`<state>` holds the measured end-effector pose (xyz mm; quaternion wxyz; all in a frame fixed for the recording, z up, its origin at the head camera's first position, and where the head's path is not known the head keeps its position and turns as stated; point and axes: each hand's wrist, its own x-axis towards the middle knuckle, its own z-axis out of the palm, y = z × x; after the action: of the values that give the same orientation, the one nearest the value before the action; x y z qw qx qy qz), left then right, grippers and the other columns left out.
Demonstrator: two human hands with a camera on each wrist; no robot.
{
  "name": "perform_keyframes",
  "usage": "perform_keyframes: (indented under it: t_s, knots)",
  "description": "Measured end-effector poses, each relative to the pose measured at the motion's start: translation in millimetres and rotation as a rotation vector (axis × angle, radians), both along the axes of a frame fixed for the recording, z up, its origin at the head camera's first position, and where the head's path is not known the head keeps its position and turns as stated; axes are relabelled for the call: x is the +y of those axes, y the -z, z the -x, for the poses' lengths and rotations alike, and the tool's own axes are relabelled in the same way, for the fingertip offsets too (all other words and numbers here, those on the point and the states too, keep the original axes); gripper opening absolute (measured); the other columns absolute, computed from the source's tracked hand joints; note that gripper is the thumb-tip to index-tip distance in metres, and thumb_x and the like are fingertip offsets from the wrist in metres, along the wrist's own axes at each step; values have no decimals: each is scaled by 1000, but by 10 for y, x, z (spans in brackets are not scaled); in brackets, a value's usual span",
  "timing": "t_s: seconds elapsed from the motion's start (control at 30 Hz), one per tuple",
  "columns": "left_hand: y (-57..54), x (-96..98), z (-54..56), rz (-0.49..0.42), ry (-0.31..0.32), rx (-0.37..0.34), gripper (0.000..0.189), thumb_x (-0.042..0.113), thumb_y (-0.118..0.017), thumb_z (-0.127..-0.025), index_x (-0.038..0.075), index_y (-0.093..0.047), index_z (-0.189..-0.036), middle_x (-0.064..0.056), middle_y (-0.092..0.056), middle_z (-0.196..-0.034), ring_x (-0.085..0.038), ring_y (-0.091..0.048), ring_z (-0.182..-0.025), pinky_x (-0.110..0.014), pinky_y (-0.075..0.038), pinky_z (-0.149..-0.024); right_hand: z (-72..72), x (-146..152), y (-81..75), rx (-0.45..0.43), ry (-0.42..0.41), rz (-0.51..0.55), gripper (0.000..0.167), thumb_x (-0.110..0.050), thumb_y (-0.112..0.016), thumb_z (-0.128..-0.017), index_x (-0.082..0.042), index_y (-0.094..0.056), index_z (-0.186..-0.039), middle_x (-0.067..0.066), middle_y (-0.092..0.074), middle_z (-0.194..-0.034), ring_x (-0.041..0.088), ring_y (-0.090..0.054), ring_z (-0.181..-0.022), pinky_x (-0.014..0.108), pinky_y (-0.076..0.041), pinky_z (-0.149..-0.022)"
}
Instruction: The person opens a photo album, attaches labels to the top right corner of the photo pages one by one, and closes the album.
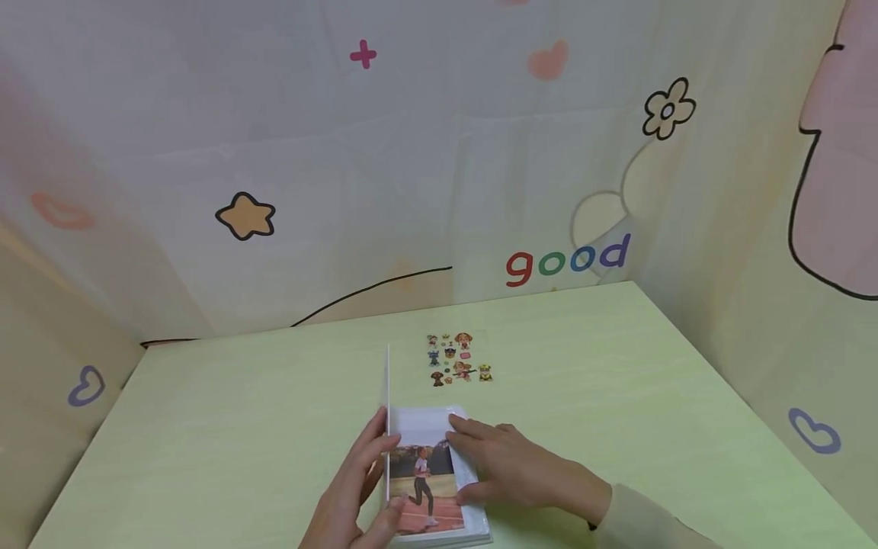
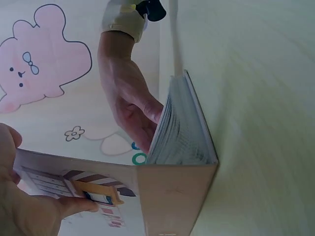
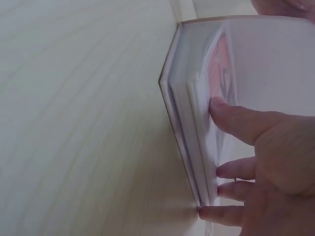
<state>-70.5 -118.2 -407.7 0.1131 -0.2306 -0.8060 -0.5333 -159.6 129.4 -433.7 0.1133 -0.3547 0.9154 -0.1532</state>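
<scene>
A thick photo album lies on the table with its front cover raised upright. My left hand holds that cover at the left, its thumb and fingers on either side. The left wrist view shows the cover's printed outside and the brown spine. On the first page is a photo of a runner on a red track. My right hand rests on the page's right edge with extended fingers. From the right wrist, its fingertips touch the edges of the stacked pages.
A clear sheet of cartoon stickers lies on the pale green table beyond the album. A printed cloth backdrop hangs behind the table and at its sides.
</scene>
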Motion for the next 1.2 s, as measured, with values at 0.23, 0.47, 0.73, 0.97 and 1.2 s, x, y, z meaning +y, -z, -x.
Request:
perform_keyframes:
  t_s: [0.23, 0.47, 0.73, 0.97, 1.2]
  knots:
    - [110, 50, 1, -104, 42, 32, 66, -5, -63, -93, 22, -41, -149, -13, -23, -169, -23, -30, -150, -64, -51, -91, 2, 187, -51, -46, 0, 30, 79, -46, -78, -91, -4, -51, -152, 13, -37, -164, 33, -43, -145, 58, -41, -107]
    - [190, 3, 21, -188, 121, 138, 67, -15, -51, -86, 2, -33, -148, -13, -18, -171, -10, -28, -151, -34, -39, -106, 27, 248, -47, -74, -17, 55, 76, -43, -77, -92, -4, -50, -152, 12, -37, -164, 35, -45, -144, 59, -41, -107]
    - [38, -62, -66, -145, -72, 48, 68, -20, -60, -76, 6, -47, -137, -14, -27, -168, -35, -49, -137, -46, -57, -88, 41, 229, -36, -54, -11, 62, 76, -39, -78, -92, 0, -50, -151, 16, -35, -164, 37, -46, -142, 59, -42, -108]
    - [-69, -58, -109, -97, -151, -23, 58, -18, -64, -77, 5, -50, -129, -12, -34, -165, -48, -51, -132, -57, -58, -82, 36, 198, -50, -34, 10, 76, 72, -43, -73, -95, 1, -53, -148, 15, -41, -161, 37, -48, -141, 58, -41, -109]
    - [-98, -76, -98, -90, -149, -55, 49, -12, -71, -83, 8, -53, -124, -12, -39, -162, -46, -57, -126, -51, -60, -80, 35, 129, -48, 2, 4, 83, 70, -43, -72, -96, 0, -53, -148, 16, -45, -158, 34, -46, -143, 56, -43, -107]
